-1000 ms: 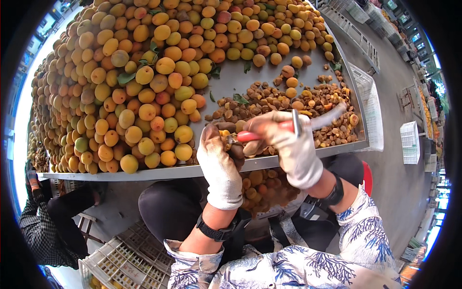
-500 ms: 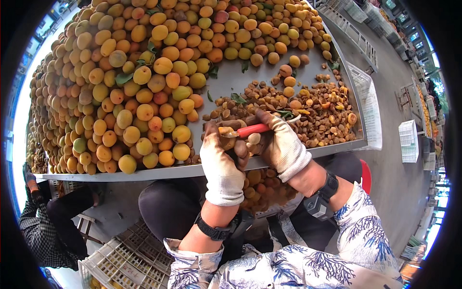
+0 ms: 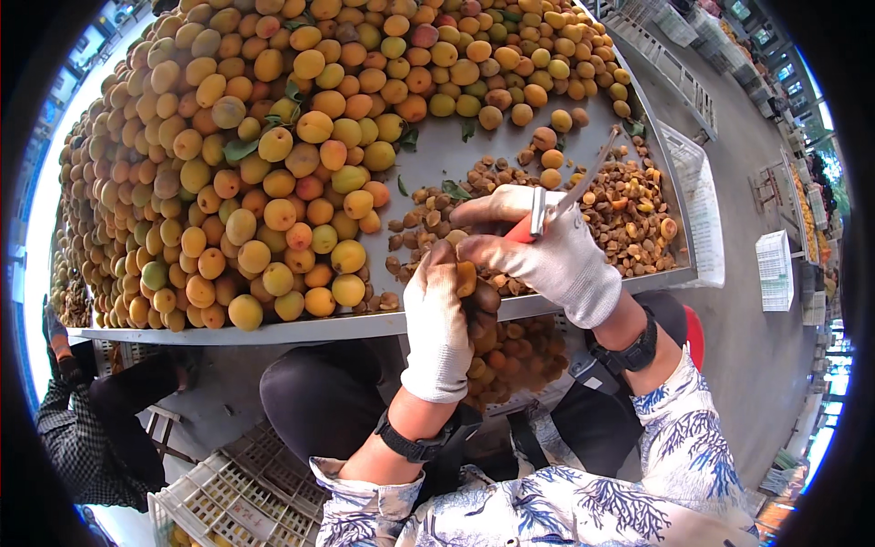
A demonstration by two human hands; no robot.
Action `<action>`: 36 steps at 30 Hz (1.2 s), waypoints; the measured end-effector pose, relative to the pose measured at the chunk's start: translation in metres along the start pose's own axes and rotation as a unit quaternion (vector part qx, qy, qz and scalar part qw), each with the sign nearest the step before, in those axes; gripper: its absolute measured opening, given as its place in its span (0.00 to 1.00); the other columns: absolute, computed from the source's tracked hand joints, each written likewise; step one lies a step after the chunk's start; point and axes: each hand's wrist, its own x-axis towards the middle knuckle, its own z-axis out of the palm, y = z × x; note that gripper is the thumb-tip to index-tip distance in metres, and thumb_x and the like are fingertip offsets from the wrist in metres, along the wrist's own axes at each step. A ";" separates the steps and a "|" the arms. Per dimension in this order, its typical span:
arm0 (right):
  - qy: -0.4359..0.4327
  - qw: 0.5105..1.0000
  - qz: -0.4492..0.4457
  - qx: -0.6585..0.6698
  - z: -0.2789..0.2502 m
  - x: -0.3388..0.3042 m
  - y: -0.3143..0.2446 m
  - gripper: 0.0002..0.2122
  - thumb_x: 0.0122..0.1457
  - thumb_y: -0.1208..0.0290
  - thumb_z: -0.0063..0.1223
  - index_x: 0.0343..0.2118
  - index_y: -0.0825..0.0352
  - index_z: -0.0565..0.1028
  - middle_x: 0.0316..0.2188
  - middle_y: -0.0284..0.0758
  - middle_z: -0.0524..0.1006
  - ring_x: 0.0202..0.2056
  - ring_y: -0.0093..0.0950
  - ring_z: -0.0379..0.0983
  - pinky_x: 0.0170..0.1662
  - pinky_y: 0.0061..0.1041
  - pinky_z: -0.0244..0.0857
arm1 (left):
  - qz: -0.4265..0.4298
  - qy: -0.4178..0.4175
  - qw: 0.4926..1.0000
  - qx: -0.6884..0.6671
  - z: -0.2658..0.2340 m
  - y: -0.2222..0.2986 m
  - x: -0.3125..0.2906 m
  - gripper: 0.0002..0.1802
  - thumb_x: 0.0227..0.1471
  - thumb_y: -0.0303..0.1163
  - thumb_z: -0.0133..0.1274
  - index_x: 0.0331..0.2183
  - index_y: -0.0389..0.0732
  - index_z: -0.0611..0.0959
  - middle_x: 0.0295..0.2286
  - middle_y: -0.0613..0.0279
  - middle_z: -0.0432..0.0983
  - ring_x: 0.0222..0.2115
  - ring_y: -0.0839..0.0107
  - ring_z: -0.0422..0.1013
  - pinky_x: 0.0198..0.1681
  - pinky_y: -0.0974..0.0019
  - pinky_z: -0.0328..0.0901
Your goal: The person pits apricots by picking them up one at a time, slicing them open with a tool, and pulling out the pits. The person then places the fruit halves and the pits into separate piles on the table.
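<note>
My left hand (image 3: 439, 314), in a white glove with browned fingertips, is closed around an orange apricot (image 3: 467, 279) at the table's front edge. The palm hides part of the fruit. My right hand (image 3: 556, 251), gloved the same way, grips a red-handled knife (image 3: 521, 231) with its thumb and fingers. The tool's thin metal part slants up and away to the right. A small brown apricot pit (image 3: 455, 237) shows by the fingertips of both hands. Just beyond them lies a pile of brown apricot pits (image 3: 629, 205) on the metal table.
A large heap of apricots (image 3: 264, 146) covers the table's left and back. Opened apricots (image 3: 510, 360) lie below the edge between my knees. White crates stand right (image 3: 697, 210) and lower left (image 3: 241, 488). Another person's sleeve (image 3: 77, 447) shows at far left.
My right hand has turned and swung the knife away from the apricot, its metal part now pointing up and right. My left hand has shifted slightly right and nearer to me.
</note>
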 end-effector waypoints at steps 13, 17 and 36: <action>0.027 0.984 -0.147 -0.095 0.018 -0.002 0.007 0.12 0.55 0.68 0.61 0.41 0.66 0.81 0.35 0.41 0.80 0.35 0.39 0.78 0.39 0.30 0.73 | -0.039 0.035 0.998 -0.024 -0.004 -0.002 0.001 0.22 0.63 0.53 0.43 0.40 0.42 0.75 0.22 0.63 0.74 0.17 0.75 0.70 0.17 0.75 0.60; 0.077 0.979 -0.173 -0.078 0.015 -0.003 0.003 0.11 0.53 0.72 0.61 0.39 0.67 0.81 0.34 0.41 0.80 0.34 0.38 0.79 0.38 0.32 0.73 | -0.004 0.024 0.999 -0.020 -0.004 0.006 -0.002 0.22 0.64 0.52 0.44 0.39 0.42 0.76 0.21 0.62 0.75 0.16 0.74 0.70 0.17 0.75 0.61; 0.087 0.987 0.135 -0.030 0.006 0.006 0.033 0.09 0.58 0.69 0.62 0.38 0.69 0.81 0.24 0.31 0.79 0.24 0.20 0.71 0.29 0.22 0.65 | -0.006 -0.248 0.913 0.324 -0.005 0.022 -0.023 0.22 0.49 0.35 0.57 0.45 0.34 0.79 0.35 0.53 0.80 0.36 0.65 0.76 0.44 0.65 0.69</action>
